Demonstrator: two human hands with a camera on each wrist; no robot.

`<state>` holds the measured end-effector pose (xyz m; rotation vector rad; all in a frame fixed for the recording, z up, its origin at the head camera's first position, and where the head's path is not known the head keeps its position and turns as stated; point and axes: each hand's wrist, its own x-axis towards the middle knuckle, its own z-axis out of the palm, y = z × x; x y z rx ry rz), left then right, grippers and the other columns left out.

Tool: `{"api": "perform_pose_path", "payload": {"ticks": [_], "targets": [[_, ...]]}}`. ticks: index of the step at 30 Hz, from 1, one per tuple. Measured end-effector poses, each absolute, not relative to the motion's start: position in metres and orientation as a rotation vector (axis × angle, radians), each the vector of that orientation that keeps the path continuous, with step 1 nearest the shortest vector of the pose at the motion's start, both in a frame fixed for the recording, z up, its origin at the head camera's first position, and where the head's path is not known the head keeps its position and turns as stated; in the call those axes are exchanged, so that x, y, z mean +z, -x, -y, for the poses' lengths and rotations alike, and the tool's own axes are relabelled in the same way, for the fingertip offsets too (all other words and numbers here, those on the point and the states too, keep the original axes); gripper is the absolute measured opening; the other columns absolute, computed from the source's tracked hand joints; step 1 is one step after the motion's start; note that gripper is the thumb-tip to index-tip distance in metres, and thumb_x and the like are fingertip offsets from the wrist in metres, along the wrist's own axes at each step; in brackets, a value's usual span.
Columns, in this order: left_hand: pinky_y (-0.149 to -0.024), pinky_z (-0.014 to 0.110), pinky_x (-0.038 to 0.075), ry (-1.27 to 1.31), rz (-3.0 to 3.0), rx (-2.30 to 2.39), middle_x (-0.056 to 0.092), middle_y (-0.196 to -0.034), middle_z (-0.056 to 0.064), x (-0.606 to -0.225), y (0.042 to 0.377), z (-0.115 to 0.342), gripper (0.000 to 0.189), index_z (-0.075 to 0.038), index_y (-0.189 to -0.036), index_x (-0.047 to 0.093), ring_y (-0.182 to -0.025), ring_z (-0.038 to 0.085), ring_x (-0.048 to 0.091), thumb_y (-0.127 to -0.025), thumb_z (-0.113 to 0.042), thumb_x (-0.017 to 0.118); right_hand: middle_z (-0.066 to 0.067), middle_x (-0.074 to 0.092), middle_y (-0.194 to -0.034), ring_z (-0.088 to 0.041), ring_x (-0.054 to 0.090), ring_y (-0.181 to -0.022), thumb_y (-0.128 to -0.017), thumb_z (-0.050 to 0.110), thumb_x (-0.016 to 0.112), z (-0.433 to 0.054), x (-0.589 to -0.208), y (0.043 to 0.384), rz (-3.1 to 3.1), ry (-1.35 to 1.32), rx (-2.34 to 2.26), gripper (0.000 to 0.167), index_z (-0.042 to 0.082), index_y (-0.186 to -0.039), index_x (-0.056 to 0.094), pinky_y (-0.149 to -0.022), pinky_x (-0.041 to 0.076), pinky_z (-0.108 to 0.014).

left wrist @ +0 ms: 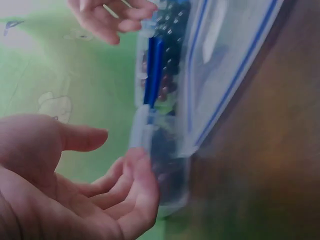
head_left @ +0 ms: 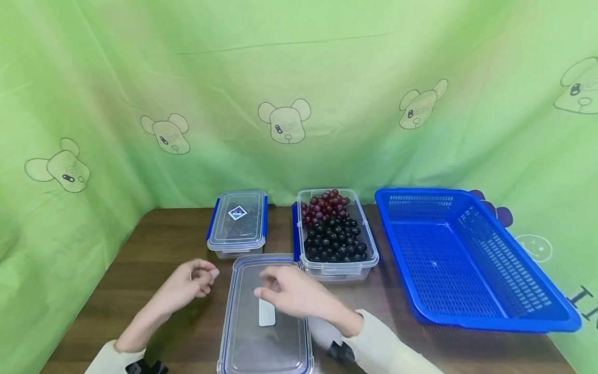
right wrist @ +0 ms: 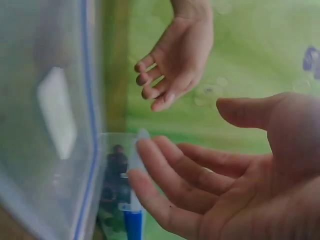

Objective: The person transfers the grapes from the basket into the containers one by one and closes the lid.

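My left hand [head_left: 187,285] hovers over the table left of a large clear lid [head_left: 261,343], its fingers loosely bent around nothing. My right hand [head_left: 291,291] is over that lid, overlapping the white label [head_left: 267,314] in the head view; its fingers are relaxed and hold nothing. Blue sealing runs round the lid's edge. Behind it on the right, an uncovered clear container [head_left: 369,259] holds red grapes [head_left: 324,205] and black grapes [head_left: 334,241]. A smaller container with its lid [head_left: 243,228] on and blue side clips stands behind the left hand.
A large blue plastic basket [head_left: 411,301] with perforated walls takes up the right side of the brown wooden table [head_left: 154,239]. A green cloth [head_left: 224,78] printed with bear heads hangs behind and along the sides.
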<state>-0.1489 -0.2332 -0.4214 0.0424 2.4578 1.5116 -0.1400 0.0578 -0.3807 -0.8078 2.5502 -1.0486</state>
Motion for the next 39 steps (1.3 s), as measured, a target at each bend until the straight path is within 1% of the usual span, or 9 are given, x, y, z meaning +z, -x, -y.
{"api": "perform_pose_path", "payload": {"ticks": [2, 5, 11, 14, 17, 20, 24, 31, 39], "targets": [[-0.073, 0.028, 0.063, -0.056, -2.399, 1.522, 0.068, -0.104, 0.017, -0.429, 0.139, 0.234, 0.036, 0.013, -0.128, 0.058, -0.083, 0.020, 0.067, -0.104, -0.014, 0.062, -0.006, 0.079, -0.105, -0.015, 0.073, -0.096, -0.101, 0.034, 0.068, -0.066, -0.385, 0.132, -2.576, 0.816, -1.031, 0.041, 0.002, -0.127, 0.071, -0.082, 0.060, -0.028], [-0.074, 0.029, 0.065, -0.084, -2.306, 1.553, 0.069, -0.108, 0.020, -0.440, 0.131, 0.235, 0.037, 0.016, -0.129, 0.059, -0.083, 0.021, 0.071, -0.105, -0.012, 0.059, -0.004, 0.078, -0.094, -0.013, 0.071, -0.086, -0.099, 0.031, 0.071, -0.079, -0.394, 0.123, -2.635, 0.794, -1.003, 0.038, 0.000, -0.120, 0.072, -0.074, 0.058, -0.027], [-0.074, 0.030, 0.067, -0.078, -2.168, 1.603, 0.071, -0.109, 0.019, -0.461, 0.122, 0.235, 0.040, 0.019, -0.132, 0.059, -0.084, 0.020, 0.075, -0.107, -0.013, 0.056, 0.003, 0.068, -0.083, -0.008, 0.060, -0.073, -0.095, 0.028, 0.076, -0.107, -0.417, 0.113, -2.728, 0.666, -0.975, 0.031, 0.001, -0.110, 0.072, -0.064, 0.050, -0.026], [-0.072, 0.030, 0.067, -0.062, -2.142, 1.615, 0.073, -0.103, 0.016, -0.468, 0.120, 0.230, 0.040, 0.019, -0.131, 0.060, -0.080, 0.018, 0.076, -0.105, -0.011, 0.056, 0.003, 0.067, -0.082, -0.008, 0.058, -0.073, -0.095, 0.026, 0.077, -0.119, -0.427, 0.111, -2.687, 0.568, -1.026, 0.031, 0.000, -0.110, 0.070, -0.062, 0.049, -0.025], [-0.069, 0.029, 0.067, -0.053, -2.152, 1.615, 0.074, -0.094, 0.011, -0.471, 0.120, 0.222, 0.038, 0.018, -0.127, 0.065, -0.075, 0.017, 0.075, -0.103, -0.010, 0.057, 0.001, 0.071, -0.084, -0.007, 0.062, -0.072, -0.095, 0.024, 0.076, -0.127, -0.438, 0.109, -2.639, 0.501, -1.112, 0.040, -0.005, -0.120, 0.066, -0.064, 0.050, -0.024], [-0.066, 0.027, 0.066, -0.037, -2.178, 1.600, 0.073, -0.086, 0.008, -0.471, 0.122, 0.218, 0.034, 0.016, -0.122, 0.069, -0.071, 0.015, 0.075, -0.102, -0.010, 0.060, -0.004, 0.072, -0.085, -0.011, 0.066, -0.068, -0.096, 0.014, 0.073, -0.129, -0.448, 0.109, -2.536, 0.457, -1.287, 0.046, -0.015, -0.129, 0.058, -0.060, 0.056, -0.024], [-0.064, 0.025, 0.065, -0.014, -2.182, 1.596, 0.073, -0.082, 0.006, -0.471, 0.125, 0.218, 0.029, 0.015, -0.115, 0.072, -0.068, 0.013, 0.074, -0.100, -0.009, 0.063, -0.013, 0.069, -0.086, -0.021, 0.070, -0.063, -0.096, -0.002, 0.065, -0.126, -0.455, 0.112, -2.351, 0.394, -1.502, 0.045, -0.024, -0.132, 0.050, -0.054, 0.062, -0.029], [-0.065, 0.023, 0.064, -0.026, -2.132, 1.621, 0.078, -0.088, 0.010, -0.466, 0.125, 0.219, 0.023, 0.015, -0.109, 0.071, -0.068, 0.011, 0.072, -0.095, -0.004, 0.068, -0.016, 0.067, -0.085, -0.022, 0.071, -0.063, -0.094, -0.011, 0.058, -0.125, -0.459, 0.113, -2.192, 0.360, -1.611, 0.036, -0.025, -0.126, 0.050, -0.057, 0.065, -0.036], [-0.062, 0.022, 0.063, -0.037, -2.113, 1.601, 0.075, -0.081, 0.006, -0.455, 0.118, 0.227, 0.024, 0.014, -0.108, 0.068, -0.067, 0.011, 0.071, -0.095, -0.006, 0.073, -0.016, 0.067, -0.085, -0.020, 0.070, -0.064, -0.093, -0.012, 0.057, -0.121, -0.457, 0.108, -2.075, 0.324, -1.652, 0.032, -0.021, -0.122, 0.049, -0.061, 0.067, -0.039]]}}
